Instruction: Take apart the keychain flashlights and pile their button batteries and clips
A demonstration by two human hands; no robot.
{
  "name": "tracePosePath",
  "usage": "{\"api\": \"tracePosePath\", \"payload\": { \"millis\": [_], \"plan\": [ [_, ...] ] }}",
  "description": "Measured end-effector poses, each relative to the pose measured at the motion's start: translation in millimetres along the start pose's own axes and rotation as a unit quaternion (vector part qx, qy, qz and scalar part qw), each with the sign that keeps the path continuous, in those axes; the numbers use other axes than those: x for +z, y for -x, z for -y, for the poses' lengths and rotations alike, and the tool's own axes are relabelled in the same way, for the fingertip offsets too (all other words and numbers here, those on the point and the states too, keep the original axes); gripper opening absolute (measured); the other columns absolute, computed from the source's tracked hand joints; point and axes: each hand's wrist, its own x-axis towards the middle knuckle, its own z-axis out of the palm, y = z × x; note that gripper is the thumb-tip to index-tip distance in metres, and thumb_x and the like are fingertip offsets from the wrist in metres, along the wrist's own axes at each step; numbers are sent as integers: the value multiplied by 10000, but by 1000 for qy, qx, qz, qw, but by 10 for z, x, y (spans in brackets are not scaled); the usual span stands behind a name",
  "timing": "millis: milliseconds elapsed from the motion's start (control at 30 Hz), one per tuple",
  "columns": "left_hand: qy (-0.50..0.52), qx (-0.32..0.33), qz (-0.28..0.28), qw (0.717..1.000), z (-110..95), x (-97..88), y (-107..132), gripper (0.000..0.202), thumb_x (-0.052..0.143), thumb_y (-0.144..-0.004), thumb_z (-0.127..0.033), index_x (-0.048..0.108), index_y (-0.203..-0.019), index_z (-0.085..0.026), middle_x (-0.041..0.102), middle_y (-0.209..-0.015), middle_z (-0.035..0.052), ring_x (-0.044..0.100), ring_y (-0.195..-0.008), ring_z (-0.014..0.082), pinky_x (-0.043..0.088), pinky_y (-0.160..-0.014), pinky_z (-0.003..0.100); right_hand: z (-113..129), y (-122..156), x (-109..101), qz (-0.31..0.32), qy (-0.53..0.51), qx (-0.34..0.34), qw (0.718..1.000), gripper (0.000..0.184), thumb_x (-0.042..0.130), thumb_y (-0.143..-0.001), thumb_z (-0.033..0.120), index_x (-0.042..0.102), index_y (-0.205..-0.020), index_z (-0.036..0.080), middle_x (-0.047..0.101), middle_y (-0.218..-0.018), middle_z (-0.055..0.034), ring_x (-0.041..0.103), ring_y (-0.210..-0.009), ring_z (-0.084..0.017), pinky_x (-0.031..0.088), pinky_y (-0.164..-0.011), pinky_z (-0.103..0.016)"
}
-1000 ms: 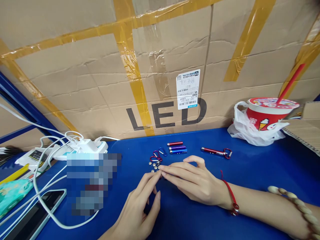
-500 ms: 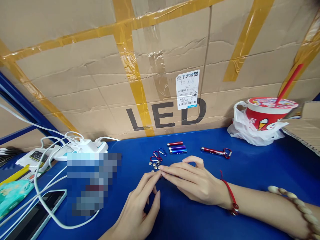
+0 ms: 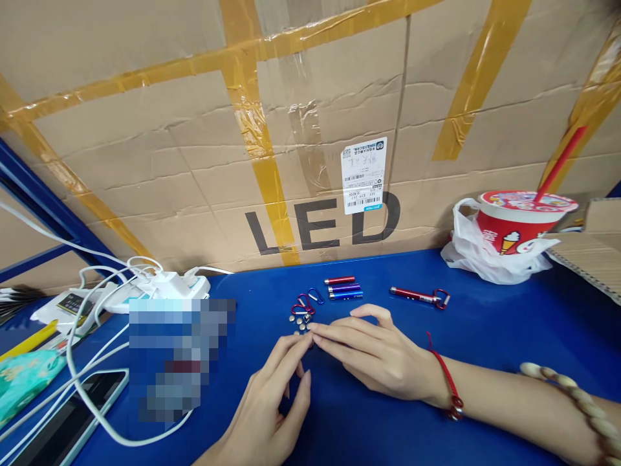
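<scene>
My left hand (image 3: 269,401) rests on the blue table, fingers stretched forward and thumb apart. My right hand (image 3: 376,356) reaches in from the right with long, straight fingers. The fingertips of both hands meet beside a small cluster of silver button cells (image 3: 299,321), partly covering it. Just behind the cells lie red carabiners (image 3: 303,304) and a blue carabiner (image 3: 315,296). Beyond my right hand are a red tube (image 3: 339,280), a purple tube (image 3: 345,287) and a blue mini flashlight (image 3: 346,295). Farther right lies a red mini flashlight (image 3: 414,295) with a carabiner attached.
A large cardboard box (image 3: 194,194) stands along the back of the table (image 3: 252,285). At left are a power strip (image 3: 167,285), white cables and a phone (image 3: 72,421); a blurred patch covers something beside them. A red cup (image 3: 514,226) in a plastic bag stands at back right.
Almost nothing differs. Both hands stay at the cluster of button cells, and the view has shifted very slightly.
</scene>
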Motion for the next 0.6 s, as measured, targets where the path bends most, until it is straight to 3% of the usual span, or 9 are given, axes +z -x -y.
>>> {"api": "tracePosePath", "payload": {
  "millis": [400,600],
  "plan": [
    [-3,11,-5,1000,-18,2,-29,541,371,-907,-105,257,-1393,-311,466,-1202,88,565,-780,71,504,-610,146,-4,19,-3,0,-21,6,1000,220,458,-914,65,589,-1091,69,634,-1134,-93,601,-964,-124,392,-847,-322],
    [-8,7,1,1000,-39,-10,-29,522,373,-908,-116,270,-1387,-295,465,-1229,98,570,-777,77,503,-597,151,57,-22,-22,-9,-94,84,992,262,472,-851,25,610,-1057,106,655,-1092,-67,617,-915,-118,390,-866,-333]
  ]
}}
